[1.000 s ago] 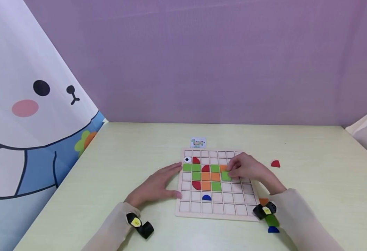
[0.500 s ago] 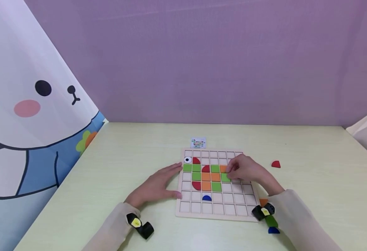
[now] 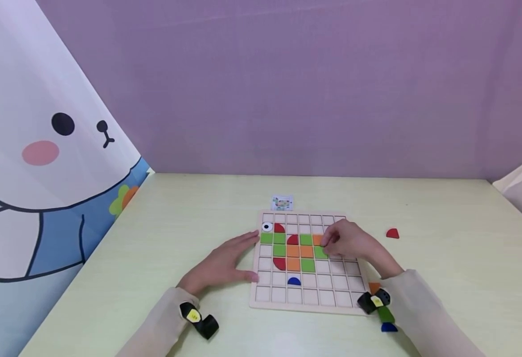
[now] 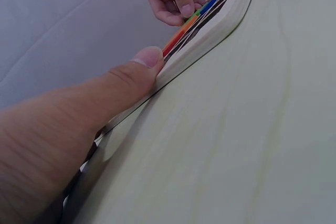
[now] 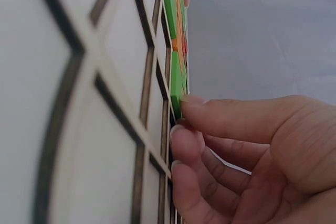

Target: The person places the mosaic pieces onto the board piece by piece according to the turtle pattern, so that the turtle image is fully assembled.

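Grid board [image 3: 310, 309]: pale wood by look, smooth, matt. Coloured pieces [image 3: 293, 252]: smooth, evenly coated, low sheen. Surface [image 3: 198, 208]: wood-grain finish, smooth, faint shine nearest the camera. Purple backdrop [image 3: 287, 99]: matt cloth, lightly creased. Sleeves [image 3: 153, 320]: soft matt cloth. Card [image 3: 282, 203]: printed, paper-like.

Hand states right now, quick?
Left hand: open, touching the board at its left edge.
Right hand: closed, pinching a green square at its edge.

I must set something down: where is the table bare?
Bare table: left of the left hand; beyond the grid board, right of the picture card. Crowded: around the right wrist camera, with orange, green and blue pieces.
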A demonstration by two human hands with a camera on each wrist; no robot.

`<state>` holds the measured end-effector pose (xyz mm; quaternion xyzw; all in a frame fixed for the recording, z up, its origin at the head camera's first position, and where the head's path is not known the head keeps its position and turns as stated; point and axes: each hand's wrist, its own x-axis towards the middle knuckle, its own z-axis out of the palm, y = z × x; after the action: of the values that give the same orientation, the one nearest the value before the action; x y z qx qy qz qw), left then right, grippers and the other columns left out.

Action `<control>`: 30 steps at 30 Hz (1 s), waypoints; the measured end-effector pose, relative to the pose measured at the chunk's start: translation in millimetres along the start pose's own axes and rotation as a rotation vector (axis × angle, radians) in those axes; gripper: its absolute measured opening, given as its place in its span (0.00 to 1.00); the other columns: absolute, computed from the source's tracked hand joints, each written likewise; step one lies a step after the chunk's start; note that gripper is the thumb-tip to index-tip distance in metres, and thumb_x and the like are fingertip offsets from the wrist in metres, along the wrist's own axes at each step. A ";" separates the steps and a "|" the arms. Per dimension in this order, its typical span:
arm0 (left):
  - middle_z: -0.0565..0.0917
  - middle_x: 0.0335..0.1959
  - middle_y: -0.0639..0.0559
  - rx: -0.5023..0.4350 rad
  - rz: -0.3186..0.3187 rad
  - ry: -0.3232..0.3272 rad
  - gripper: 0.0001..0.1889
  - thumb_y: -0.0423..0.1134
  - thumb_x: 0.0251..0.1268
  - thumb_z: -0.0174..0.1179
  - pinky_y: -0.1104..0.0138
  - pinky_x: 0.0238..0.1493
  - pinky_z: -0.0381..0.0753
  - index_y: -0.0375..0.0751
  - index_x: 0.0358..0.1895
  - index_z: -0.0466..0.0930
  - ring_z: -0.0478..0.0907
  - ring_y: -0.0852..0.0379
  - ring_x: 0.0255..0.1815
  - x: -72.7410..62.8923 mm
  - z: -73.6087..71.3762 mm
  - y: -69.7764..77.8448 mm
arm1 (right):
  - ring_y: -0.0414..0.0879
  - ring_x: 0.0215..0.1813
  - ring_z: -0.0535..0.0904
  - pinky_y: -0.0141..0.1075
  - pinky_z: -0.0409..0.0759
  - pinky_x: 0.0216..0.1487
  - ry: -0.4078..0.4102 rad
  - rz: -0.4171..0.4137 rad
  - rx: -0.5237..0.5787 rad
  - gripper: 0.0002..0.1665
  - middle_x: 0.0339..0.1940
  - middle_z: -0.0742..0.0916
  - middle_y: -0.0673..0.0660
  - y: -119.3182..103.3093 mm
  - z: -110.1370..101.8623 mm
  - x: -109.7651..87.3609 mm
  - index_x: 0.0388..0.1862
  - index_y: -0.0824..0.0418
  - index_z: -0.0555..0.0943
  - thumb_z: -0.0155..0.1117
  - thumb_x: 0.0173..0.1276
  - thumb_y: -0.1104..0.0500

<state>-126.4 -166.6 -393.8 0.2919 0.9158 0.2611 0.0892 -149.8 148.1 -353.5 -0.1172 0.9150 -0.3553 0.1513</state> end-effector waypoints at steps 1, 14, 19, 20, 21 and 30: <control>0.54 0.77 0.54 -0.001 0.001 -0.001 0.49 0.64 0.52 0.64 0.49 0.74 0.56 0.45 0.74 0.55 0.50 0.48 0.77 0.2 0.0 0.0 | 0.46 0.31 0.72 0.33 0.73 0.31 0.001 0.002 0.000 0.03 0.28 0.82 0.54 0.2 0.2 0.0 0.31 0.64 0.82 0.68 0.57 0.68; 0.54 0.77 0.54 -0.003 -0.007 -0.004 0.49 0.63 0.52 0.64 0.50 0.74 0.56 0.45 0.74 0.55 0.50 0.48 0.77 0.7 0.4 0.3 | 0.46 0.32 0.73 0.32 0.73 0.31 -0.003 0.026 -0.014 0.04 0.29 0.82 0.55 -1.6 0.6 -0.7 0.31 0.63 0.82 0.69 0.57 0.68; 0.54 0.77 0.54 -0.007 -0.002 -0.006 0.49 0.63 0.52 0.65 0.50 0.74 0.55 0.45 0.74 0.55 0.50 0.49 0.77 1.1 0.2 1.0 | 0.46 0.31 0.73 0.33 0.73 0.30 -0.005 0.015 0.001 0.04 0.28 0.81 0.55 0.0 -3.1 -1.9 0.32 0.63 0.82 0.68 0.57 0.67; 0.54 0.77 0.54 -0.009 0.001 -0.005 0.49 0.62 0.52 0.65 0.49 0.74 0.55 0.44 0.74 0.55 0.50 0.48 0.77 1.2 0.2 1.1 | 0.46 0.31 0.73 0.33 0.73 0.30 -0.004 0.013 0.005 0.04 0.28 0.81 0.55 0.7 -4.5 -2.5 0.32 0.63 0.82 0.68 0.57 0.67; 0.54 0.77 0.53 -0.007 0.004 -0.004 0.49 0.62 0.52 0.65 0.49 0.74 0.56 0.44 0.74 0.55 0.50 0.48 0.77 1.2 0.4 1.1 | 0.46 0.31 0.73 0.33 0.74 0.30 -0.003 0.009 0.007 0.04 0.28 0.81 0.55 1.5 -6.0 -3.2 0.32 0.64 0.82 0.68 0.57 0.67; 0.54 0.77 0.55 -0.003 -0.001 -0.002 0.49 0.63 0.52 0.64 0.49 0.74 0.56 0.45 0.74 0.56 0.50 0.49 0.77 -0.1 -0.7 1.0 | 0.46 0.31 0.73 0.34 0.76 0.29 -0.002 -0.033 -0.003 0.04 0.29 0.80 0.55 11.7 -26.4 -15.8 0.34 0.66 0.81 0.66 0.59 0.66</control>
<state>-126.1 -166.3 -392.8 0.2914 0.9154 0.2622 0.0910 -145.9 177.9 -339.9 -0.1326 0.9134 -0.3561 0.1460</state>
